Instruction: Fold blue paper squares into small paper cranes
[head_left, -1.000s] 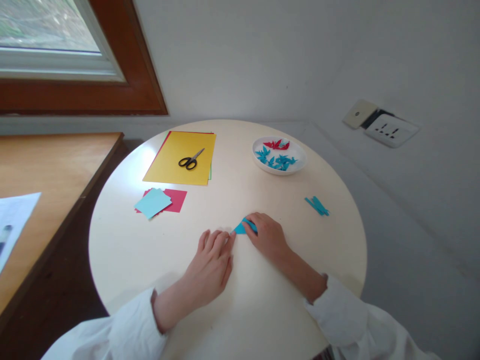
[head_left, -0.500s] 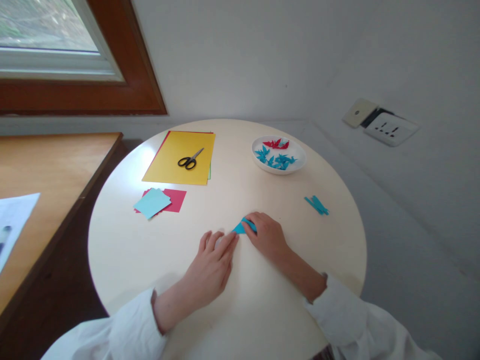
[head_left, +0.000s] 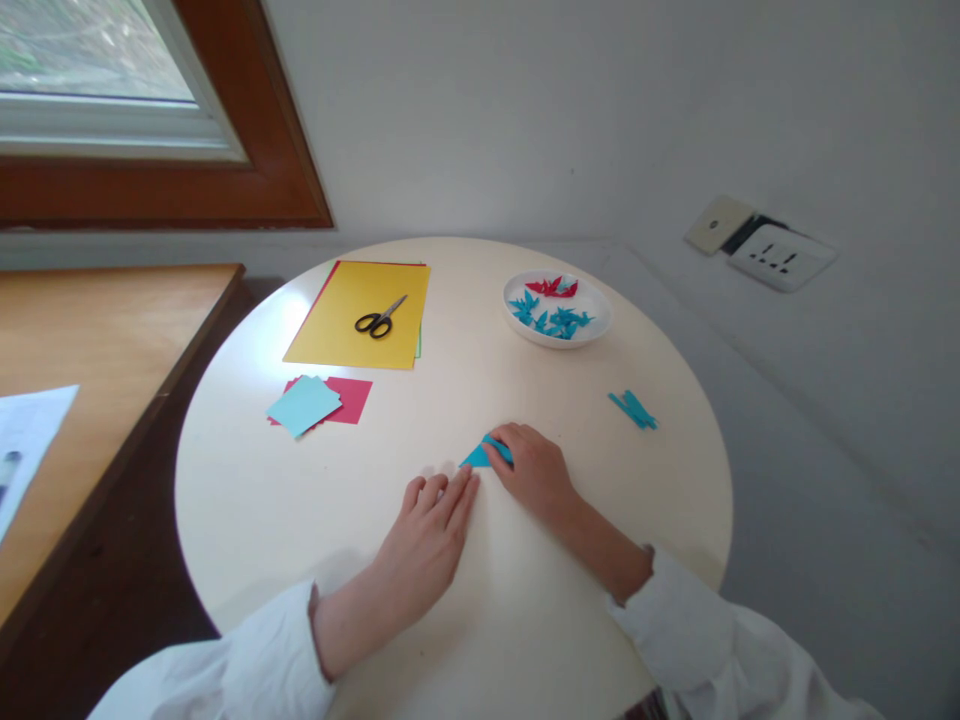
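Observation:
On the round cream table [head_left: 247, 480] lies a small folded piece of blue paper [head_left: 480, 457]. My right hand [head_left: 534, 468] rests over its right end, fingers curled and pressing it down. My left hand [head_left: 429, 528] lies flat on the table just below and left of the paper, its fingers stretched out and its fingertips a little short of the blue point.
Black scissors [head_left: 382, 320] lie on yellow sheets [head_left: 352, 330] at the back. Light blue [head_left: 304, 405] and red paper squares [head_left: 356, 398] sit to the left. A white dish [head_left: 596, 318] holds several small folded blue and red shapes. Blue scraps [head_left: 634, 410] lie right. A wooden desk [head_left: 90, 330] adjoins the table's left side.
My left hand has slid back toward me and slightly right, off the blue paper's tip. My right hand has stayed on the paper.

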